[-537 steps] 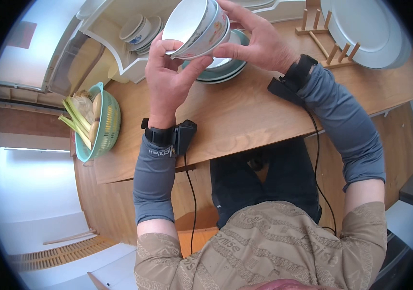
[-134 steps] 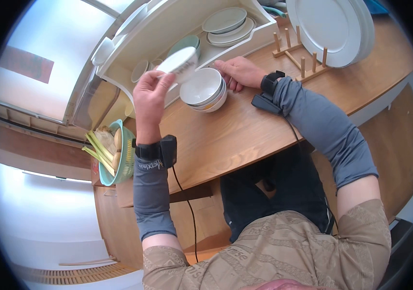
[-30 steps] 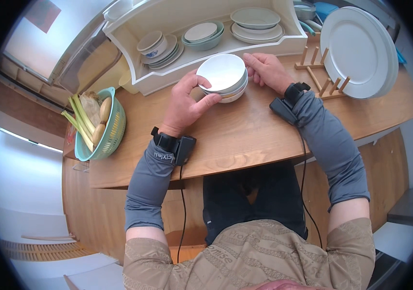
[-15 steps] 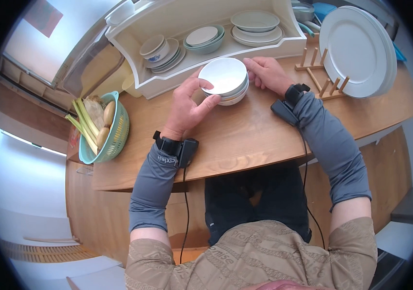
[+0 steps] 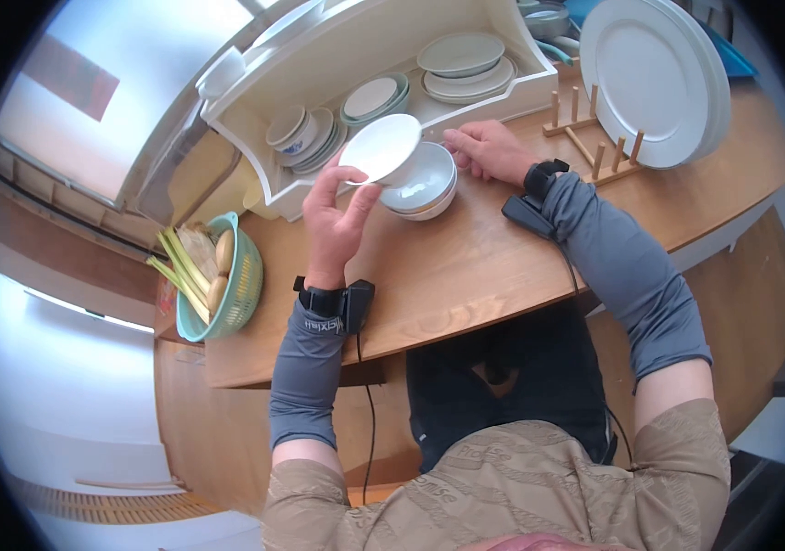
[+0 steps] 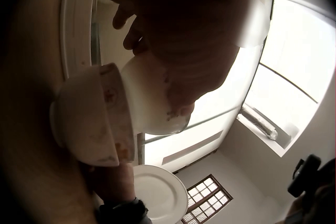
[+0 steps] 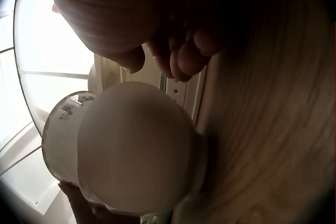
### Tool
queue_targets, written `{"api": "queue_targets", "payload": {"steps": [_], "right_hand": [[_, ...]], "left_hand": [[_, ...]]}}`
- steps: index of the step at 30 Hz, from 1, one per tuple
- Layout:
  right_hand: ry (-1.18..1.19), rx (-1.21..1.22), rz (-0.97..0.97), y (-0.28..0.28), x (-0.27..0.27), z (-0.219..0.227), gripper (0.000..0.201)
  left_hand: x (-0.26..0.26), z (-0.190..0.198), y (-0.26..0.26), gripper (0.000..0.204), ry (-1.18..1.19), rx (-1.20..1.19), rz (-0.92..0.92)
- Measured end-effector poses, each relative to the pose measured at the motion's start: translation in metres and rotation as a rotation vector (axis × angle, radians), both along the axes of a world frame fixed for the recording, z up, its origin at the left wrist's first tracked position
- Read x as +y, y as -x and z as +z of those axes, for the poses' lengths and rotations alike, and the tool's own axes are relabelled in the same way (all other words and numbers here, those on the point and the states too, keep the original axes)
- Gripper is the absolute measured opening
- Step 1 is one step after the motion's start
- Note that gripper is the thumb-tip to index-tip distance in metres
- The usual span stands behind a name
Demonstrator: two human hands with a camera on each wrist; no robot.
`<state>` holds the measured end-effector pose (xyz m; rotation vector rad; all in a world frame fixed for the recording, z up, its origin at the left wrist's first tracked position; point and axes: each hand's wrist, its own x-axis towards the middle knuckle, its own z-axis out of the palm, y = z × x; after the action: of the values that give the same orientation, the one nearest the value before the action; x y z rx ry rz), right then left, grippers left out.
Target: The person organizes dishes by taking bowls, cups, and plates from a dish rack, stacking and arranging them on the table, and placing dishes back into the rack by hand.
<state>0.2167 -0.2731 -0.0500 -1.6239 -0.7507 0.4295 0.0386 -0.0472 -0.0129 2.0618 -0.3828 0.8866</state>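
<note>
We are seeing only part of the grip clearly: our left hand [image 5: 337,230] is pinching a white round bowl with a small dark pattern outside [image 5: 381,149] at its near side, thumb and fingers closing on the rim, but in the left wrist view the hand is darkening into shadow and covering part of the bowl. The bowl is tilting in the air, overlapping the left side of a stack of white, floral-banded bowls [image 5: 429,209], and hiding part of the stack's rim; how many bowls are nesting there, we cannot tell. In the right wrist view the stack is hiding part of the held bowl.

Our right hand [image 5: 493,151] is gripping nothing; its fingers are curling loosely just beside the stack, slightly apart from it.

The stack is standing on the light brown wooden table [image 5: 466,266], just in front of the low front wall of a white shelf unit [image 5: 475,115]. Bare wood is stretching from the stack to the table's curved front edge. A turquoise plastic basket [image 5: 247,275] is bounding the left side, and a wooden peg rack [image 5: 608,170] with large white plates [image 5: 645,83] is bounding the right.
</note>
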Motion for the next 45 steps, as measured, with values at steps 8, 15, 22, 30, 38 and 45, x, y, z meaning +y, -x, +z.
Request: {"api": "queue_targets", "payload": {"steps": [8,15,22,30,38,45], "right_hand": [[-0.026,-0.008,0.034,-0.005,0.006,-0.008,0.042],[-0.025,-0.04,0.011,-0.005,0.006,-0.008,0.037],[-0.039,-0.08,0.005,-0.005,0.007,-0.009,0.036],[-0.018,-0.134,-0.002,-0.009,0.011,-0.011,0.035],[-0.013,-0.275,-0.043,-0.011,0.014,-0.015,0.036],[-0.004,-0.132,0.016,-0.009,0.013,-0.012,0.03]], "left_hand": [[0.047,0.048,-0.051,0.024,0.179,0.104,0.281],[0.066,0.058,-0.127,0.045,-0.149,0.215,0.567],[0.056,0.04,-0.159,0.049,-0.217,0.351,0.629],[0.06,0.029,-0.157,0.054,-0.332,0.501,0.641],[0.067,0.02,-0.147,0.059,-0.433,0.334,0.621],[0.054,0.02,-0.065,0.033,0.04,0.289,0.343]]}}
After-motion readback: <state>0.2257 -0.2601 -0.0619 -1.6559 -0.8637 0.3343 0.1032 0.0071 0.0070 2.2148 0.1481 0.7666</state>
